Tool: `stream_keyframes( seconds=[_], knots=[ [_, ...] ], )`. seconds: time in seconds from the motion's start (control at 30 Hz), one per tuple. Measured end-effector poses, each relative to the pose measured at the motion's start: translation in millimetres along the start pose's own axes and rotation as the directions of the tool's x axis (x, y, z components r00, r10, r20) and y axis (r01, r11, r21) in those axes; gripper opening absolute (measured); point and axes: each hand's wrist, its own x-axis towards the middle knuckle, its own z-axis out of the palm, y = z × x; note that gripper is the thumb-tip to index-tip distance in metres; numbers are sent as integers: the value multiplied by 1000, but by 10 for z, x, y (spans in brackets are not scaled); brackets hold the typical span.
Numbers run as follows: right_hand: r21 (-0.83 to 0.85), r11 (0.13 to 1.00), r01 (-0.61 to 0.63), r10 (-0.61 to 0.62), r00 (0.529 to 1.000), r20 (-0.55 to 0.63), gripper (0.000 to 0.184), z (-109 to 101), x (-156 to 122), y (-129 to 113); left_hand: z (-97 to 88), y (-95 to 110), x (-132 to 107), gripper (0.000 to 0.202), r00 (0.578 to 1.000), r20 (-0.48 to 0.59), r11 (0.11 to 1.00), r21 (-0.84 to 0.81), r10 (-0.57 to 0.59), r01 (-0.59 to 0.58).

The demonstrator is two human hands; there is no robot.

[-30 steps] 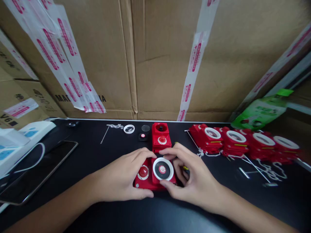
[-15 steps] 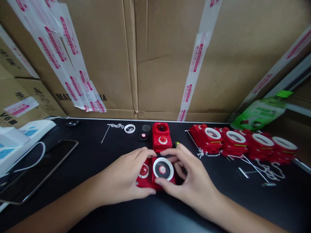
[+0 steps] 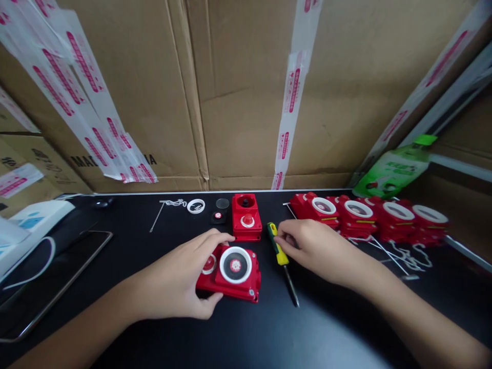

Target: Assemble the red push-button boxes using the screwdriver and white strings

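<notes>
My left hand (image 3: 180, 277) is closed around the left end of a red alarm box (image 3: 253, 274). The box lies face up and slightly turned, showing a red button in a white ring and a bigger white ring around a black disc with a red-and-white emblem. To its right, my right hand (image 3: 307, 246) has its fingers curled against the handle of a yellow-and-green screwdriver (image 3: 282, 256), whose shaft points toward me. Just behind stands a second red box (image 3: 246, 233) with its round opening uncovered. The undersides of both boxes are hidden.
At the back left lie a loose white ring (image 3: 196, 206), a black disc (image 3: 219, 217), a clear disc (image 3: 222, 203) and a thin metal rod (image 3: 156, 217). Several red boxes (image 3: 359, 225) line the right, before a green bottle (image 3: 395, 171). A phone (image 3: 49, 292) lies left.
My right hand has left the red box and moved right to the screwdriver. My left hand still holds the box, now tilted a little. The view has shifted right.
</notes>
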Motion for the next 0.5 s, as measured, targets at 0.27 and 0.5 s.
stream_keyframes(
  seconds=[0.27, 0.5],
  knots=[
    [-49, 984, 174, -172, 984, 34, 10, 137, -6, -142, -123, -2, 21, 74, 1000, -24, 1000, -12, 4, -5],
    [-134, 976, 172, -174, 985, -3, 12, 66, -4, -68, -128, -26, 15, 63, 1000, -3, 999, 39, -12, 12]
  ],
)
